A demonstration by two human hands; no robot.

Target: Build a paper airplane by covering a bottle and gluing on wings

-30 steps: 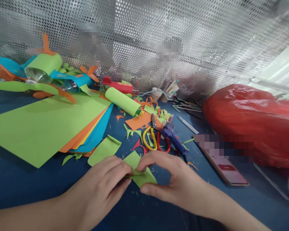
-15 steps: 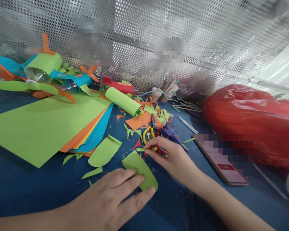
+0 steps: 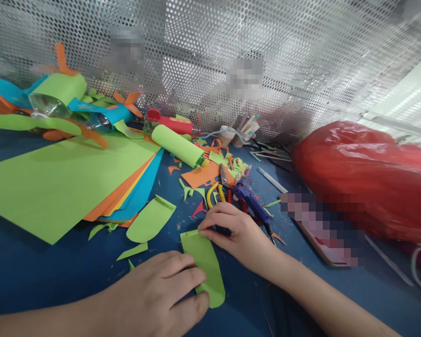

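Observation:
A rounded green paper cutout (image 3: 210,269) lies on the blue table in front of me. My left hand (image 3: 171,290) rests on its left side, fingers stretched out and pressing it down. At the cutout's far edge, the thumb and forefinger of my right hand (image 3: 228,227) pinch green paper; the fingertips hide whether it is a separate narrow strip or the edge itself. A second rounded cutout (image 3: 150,219) with a folded end sits to the left. Yellow-handled scissors (image 3: 215,193) and a blue glue gun (image 3: 252,201) lie just beyond my right hand.
Stacked coloured sheets (image 3: 66,182) spread at left, with paper-and-bottle models (image 3: 58,93) behind. A green-wrapped bottle (image 3: 177,145) lies among scraps (image 3: 203,174). To the right are a phone (image 3: 323,238) and a red plastic bag (image 3: 365,173). A perforated metal panel (image 3: 196,56) stands behind.
My right hand has brought a small green strip from beyond the cutout to its far edge. The cutout has turned slightly and shifted nearer, with my left hand still on it.

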